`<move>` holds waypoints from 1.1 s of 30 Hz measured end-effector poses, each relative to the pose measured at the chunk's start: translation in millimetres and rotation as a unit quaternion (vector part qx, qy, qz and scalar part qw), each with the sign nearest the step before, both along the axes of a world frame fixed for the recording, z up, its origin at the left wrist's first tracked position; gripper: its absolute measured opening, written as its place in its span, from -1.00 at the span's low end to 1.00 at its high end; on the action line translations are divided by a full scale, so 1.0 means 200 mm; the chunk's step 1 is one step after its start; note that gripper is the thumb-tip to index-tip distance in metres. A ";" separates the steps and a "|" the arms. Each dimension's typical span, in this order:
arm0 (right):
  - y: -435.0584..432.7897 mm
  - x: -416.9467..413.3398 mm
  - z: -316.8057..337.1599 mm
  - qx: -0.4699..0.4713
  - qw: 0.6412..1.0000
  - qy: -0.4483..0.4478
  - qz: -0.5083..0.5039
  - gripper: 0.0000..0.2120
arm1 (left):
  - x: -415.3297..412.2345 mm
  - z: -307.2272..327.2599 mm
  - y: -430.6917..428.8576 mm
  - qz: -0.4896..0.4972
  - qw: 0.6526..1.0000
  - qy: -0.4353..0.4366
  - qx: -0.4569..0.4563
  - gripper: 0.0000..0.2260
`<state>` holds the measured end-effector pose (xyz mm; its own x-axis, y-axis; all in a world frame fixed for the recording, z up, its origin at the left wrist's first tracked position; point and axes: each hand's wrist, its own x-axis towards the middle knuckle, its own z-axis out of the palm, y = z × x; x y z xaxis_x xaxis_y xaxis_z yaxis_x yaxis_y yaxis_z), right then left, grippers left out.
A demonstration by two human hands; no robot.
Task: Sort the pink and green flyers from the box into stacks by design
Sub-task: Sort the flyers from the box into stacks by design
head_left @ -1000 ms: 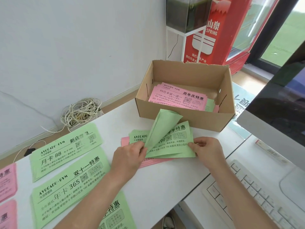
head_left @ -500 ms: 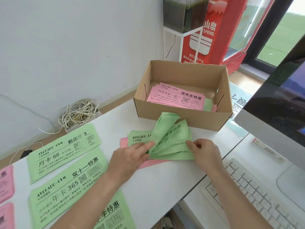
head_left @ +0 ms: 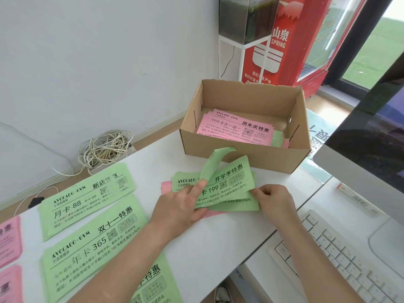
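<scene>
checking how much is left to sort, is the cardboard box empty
No, a pink flyer lies printed side up inside the cardboard box.

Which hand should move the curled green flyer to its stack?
Left: the left hand holds the curled green flyer, and the sorted green stacks lie on its side. The right hand pinches the pile.

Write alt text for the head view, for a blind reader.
A left hand and right hand hold a bundle of green flyers on a white desk, one sheet curling up. Behind stands a cardboard box holding pink flyers; sorted green stacks lie left.
</scene>
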<state>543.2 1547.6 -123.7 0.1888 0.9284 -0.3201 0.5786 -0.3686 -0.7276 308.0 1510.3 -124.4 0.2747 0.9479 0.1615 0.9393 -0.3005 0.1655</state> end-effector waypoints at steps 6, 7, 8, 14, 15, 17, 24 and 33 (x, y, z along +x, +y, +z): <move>-0.01 0.02 -0.01 0.017 1.000 -0.005 -0.004 -0.56 | -0.05 -0.04 0.04 0.074 0.995 -0.008 0.062 -0.61; -0.01 0.02 -0.01 0.015 1.000 -0.008 0.002 -0.60 | -0.06 -0.04 0.04 0.091 0.993 -0.038 0.060 -0.56; -0.01 0.02 -0.01 0.014 1.000 -0.010 0.006 -0.63 | -0.06 -0.02 0.04 0.108 0.990 -0.072 0.045 -0.49; 0.00 0.02 -0.02 0.014 1.000 -0.009 0.017 -0.68 | -0.07 -0.03 0.02 0.092 0.987 -0.132 -0.011 -0.43; 0.00 0.03 -0.01 0.016 1.000 -0.005 0.017 -0.70 | -0.07 -0.02 0.02 0.093 0.986 -0.132 -0.033 -0.34; 0.00 0.03 0.00 0.028 0.999 0.005 0.015 -0.76 | -0.07 -0.02 0.01 0.111 0.982 -0.133 -0.079 -0.15; 0.06 0.02 0.07 0.011 0.986 0.163 -0.044 -0.50 | -0.09 0.02 -0.02 0.060 0.976 -0.178 -0.112 -0.16; 0.10 -0.02 0.18 -0.026 0.981 0.189 -0.027 -0.34 | -0.12 0.01 -0.05 -0.001 0.976 -0.213 -0.037 -0.50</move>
<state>540.0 1566.7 -88.0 0.0958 0.9010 -0.4231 0.2495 -0.4332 -0.8660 284.9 1499.4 -123.0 0.1993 0.9608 0.1926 0.7800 -0.2745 0.5624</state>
